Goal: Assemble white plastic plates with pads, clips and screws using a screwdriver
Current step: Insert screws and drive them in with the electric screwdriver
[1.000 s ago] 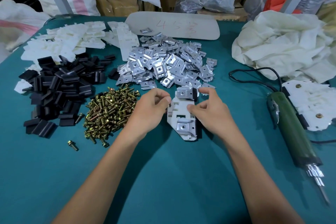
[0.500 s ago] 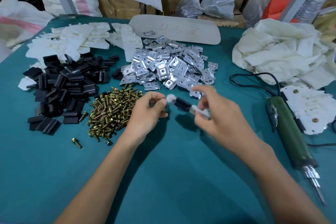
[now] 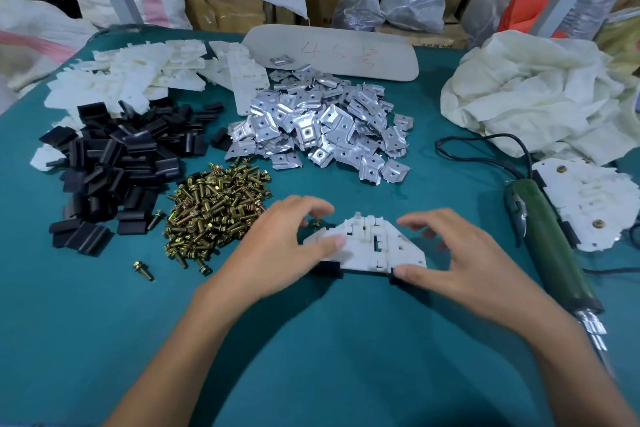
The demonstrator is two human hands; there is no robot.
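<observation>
A white plastic plate (image 3: 377, 246) lies ribbed side up on the teal table, with black pads (image 3: 327, 268) showing under its near edge. My left hand (image 3: 277, 253) holds its left end, thumb on top and fingers curled over the far edge. My right hand (image 3: 460, 260) touches the near right corner with its thumb, its fingers arched above the table. Piles lie beyond: brass screws (image 3: 214, 208), metal clips (image 3: 322, 128), black pads (image 3: 114, 163) and white plates (image 3: 131, 73). The green electric screwdriver (image 3: 550, 246) lies to the right.
Assembled plates (image 3: 595, 204) are stacked at the right edge behind the screwdriver, below a heap of white cloth (image 3: 540, 94). One loose screw (image 3: 143, 270) lies near left. A pale oval board (image 3: 332, 52) sits at the back, with boxes and bags behind it.
The plate, clip side up on the table, was lifted by my right hand, turned over, and now lies ribbed side up nearer me. Both hands came down to its ends.
</observation>
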